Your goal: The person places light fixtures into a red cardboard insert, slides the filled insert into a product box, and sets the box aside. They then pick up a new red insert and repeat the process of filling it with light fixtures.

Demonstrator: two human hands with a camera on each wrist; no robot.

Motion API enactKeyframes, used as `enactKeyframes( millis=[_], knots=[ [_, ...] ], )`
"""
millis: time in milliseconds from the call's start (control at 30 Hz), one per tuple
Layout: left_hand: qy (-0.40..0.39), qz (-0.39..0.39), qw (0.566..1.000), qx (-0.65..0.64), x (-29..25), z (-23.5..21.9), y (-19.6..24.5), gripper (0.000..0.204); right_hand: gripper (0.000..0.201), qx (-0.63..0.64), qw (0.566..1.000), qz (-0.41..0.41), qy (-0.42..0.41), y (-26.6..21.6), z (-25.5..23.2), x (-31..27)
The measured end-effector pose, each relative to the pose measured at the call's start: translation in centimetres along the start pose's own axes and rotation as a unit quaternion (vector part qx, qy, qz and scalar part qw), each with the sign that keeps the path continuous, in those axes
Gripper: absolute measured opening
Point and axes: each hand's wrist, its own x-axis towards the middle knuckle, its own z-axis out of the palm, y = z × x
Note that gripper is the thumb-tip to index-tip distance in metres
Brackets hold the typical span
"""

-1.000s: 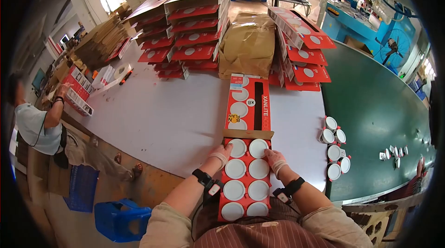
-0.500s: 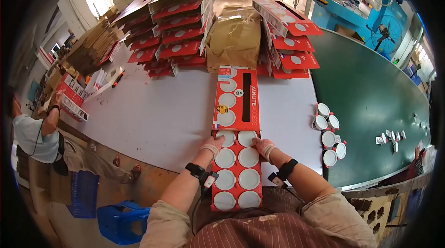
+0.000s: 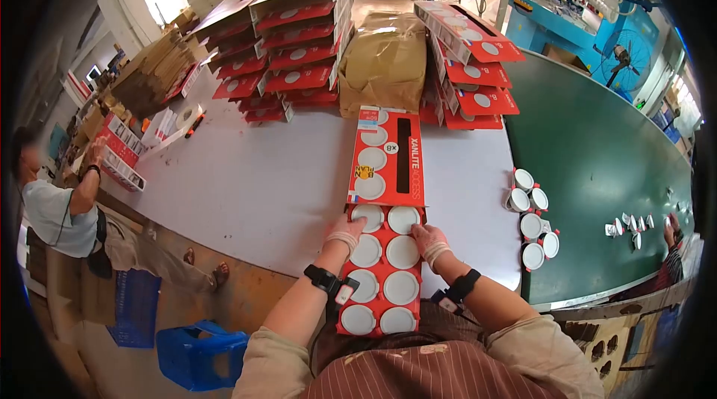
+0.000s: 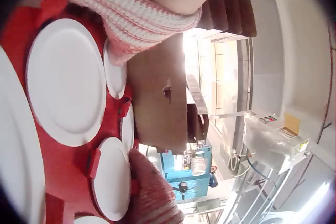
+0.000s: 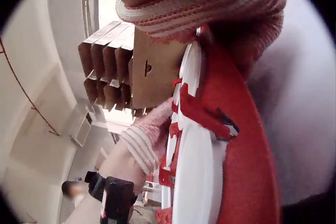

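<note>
A red cardboard tray (image 3: pixel 385 265) holds white round-faced pieces (image 3: pixel 364 285) in two rows. Its far end meets the near end of a red printed box (image 3: pixel 376 164) lying on the table. My gloved left hand (image 3: pixel 345 232) grips the tray's left edge close to the box, thumb on top. On the opposite edge, my gloved right hand (image 3: pixel 430 241) holds it the same way, its fingers partly hidden beneath. In the left wrist view, a brown cardboard flap (image 4: pixel 157 103) stands beyond the pieces.
Stacks of red boxes (image 3: pixel 299 55) flank a brown wrapped parcel (image 3: pixel 385 63) behind the box. Loose white round pieces (image 3: pixel 532 226) stand on the green surface (image 3: pixel 590 175) to the right. At the left, another person (image 3: pixel 63 212) handles a red carton (image 3: pixel 119 153).
Both hands have brought the tray slightly closer to the box. The brown flap edge seen at the box's near end in the head view no longer shows there. The view has shifted slightly.
</note>
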Motion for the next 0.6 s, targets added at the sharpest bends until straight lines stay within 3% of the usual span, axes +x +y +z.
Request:
enactKeyframes(
  millis=[33, 100, 167, 200, 267, 333, 367, 400, 433, 500, 533, 600],
  knots=[
    [0.041, 0.026, 0.999, 0.003, 0.0, 0.4, -0.5, 0.052, 0.04, -0.051, 0.995, -0.082, -0.021, 0.6, 0.3, 0.8],
    [0.024, 0.001, 0.999, -0.025, -0.4, 0.7, -0.8, 0.049, 0.04, -0.1, 0.98, -0.167, -0.044, 1.4, 0.5, 1.2],
    [0.016, -0.011, 0.998, -0.054, -0.8, -0.5, 0.4, 0.045, 0.04, -0.044, 0.999, 0.007, -0.031, -2.7, -0.8, -1.6],
    [0.005, -0.002, 0.996, -0.093, -1.8, -1.1, 0.6, 0.042, 0.04, -0.044, 0.999, 0.007, -0.03, -2.8, -1.0, -1.8],
    [-0.009, 0.003, 0.991, -0.133, -2.0, -0.8, -0.6, 0.04, 0.041, 0.095, 0.992, -0.009, -0.081, -2.1, -1.1, -2.3],
    [-0.051, 0.042, 0.983, -0.174, -1.0, -0.8, -1.9, 0.036, 0.041, 0.101, 0.989, -0.045, -0.098, -1.5, -1.3, -2.0],
    [-0.013, 0.069, 0.995, -0.066, -0.5, -0.5, -2.4, 0.036, 0.042, 0.096, 0.988, 0.024, -0.121, -1.4, -1.3, -1.7],
    [-0.012, 0.067, 0.995, -0.067, -1.7, -0.8, -1.5, 0.036, 0.044, 0.09, 0.981, 0.092, -0.142, -1.5, -1.4, -1.6],
    [-0.013, 0.033, 0.997, -0.069, -3.1, -1.6, 0.3, 0.038, 0.044, 0.089, 0.982, 0.087, -0.14, -1.6, -1.3, -1.3],
    [-0.023, 0.01, 0.993, -0.112, -2.5, -1.4, 0.0, 0.042, 0.047, 0.008, 0.995, -0.071, -0.07, -0.6, -0.7, -1.3],
    [-0.024, 0.009, 0.993, -0.112, -1.3, -0.8, -0.7, 0.042, 0.047, -0.019, 0.996, -0.067, -0.054, -1.1, -0.7, -1.1],
    [0.063, 0.078, 0.988, -0.118, -0.1, 0.3, -2.3, 0.043, 0.048, -0.047, 0.996, -0.059, -0.043, -2.5, -0.9, -1.7]
  ],
)
